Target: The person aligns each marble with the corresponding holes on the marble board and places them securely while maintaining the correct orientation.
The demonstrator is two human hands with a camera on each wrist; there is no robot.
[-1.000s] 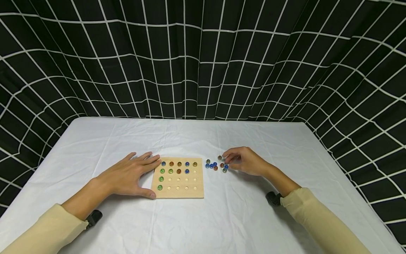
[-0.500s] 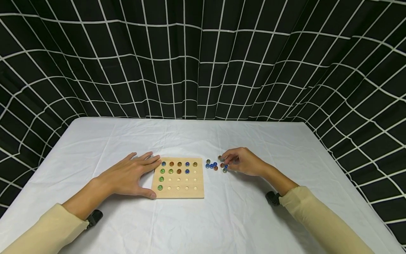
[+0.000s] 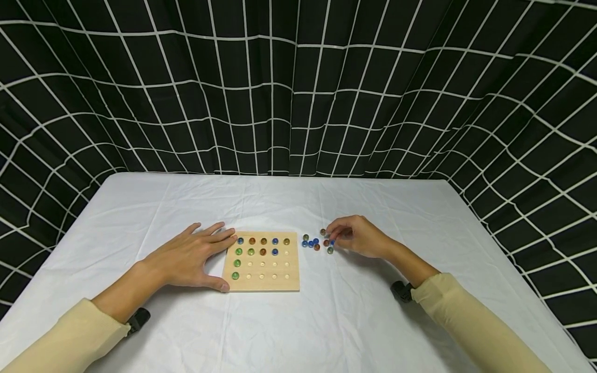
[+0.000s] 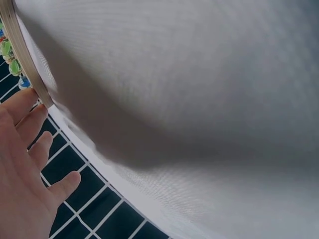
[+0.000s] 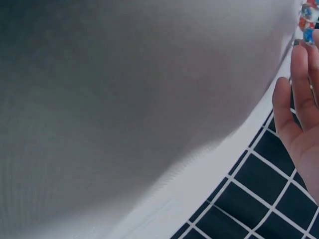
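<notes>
A wooden board (image 3: 268, 284) with rows of small hollows lies on the table. Glass marbles fill its top row, most of the second row, and the left hollow of the two lower rows. My left hand (image 3: 191, 259) spreads along its left side, index fingertip at the far corner and thumb at the near corner. To the board's right lies a loose cluster of blue, brown and greenish marbles (image 3: 311, 243). At the cluster's right edge, my right hand (image 3: 361, 238) bends its fingers and pinches a blue marble (image 3: 332, 242), partly hidden by the fingertips.
A white cloth (image 3: 298, 331) with light creases covers the table. Black curtains (image 3: 289, 93) with a white grid hang behind and at the sides. One brown marble (image 3: 323, 232) sits slightly behind the cluster, close to my right fingers.
My right hand has shifted slightly left, and its fingertips have closed in on the blue marble, covering more of it. My left hand and the board stay in place.
</notes>
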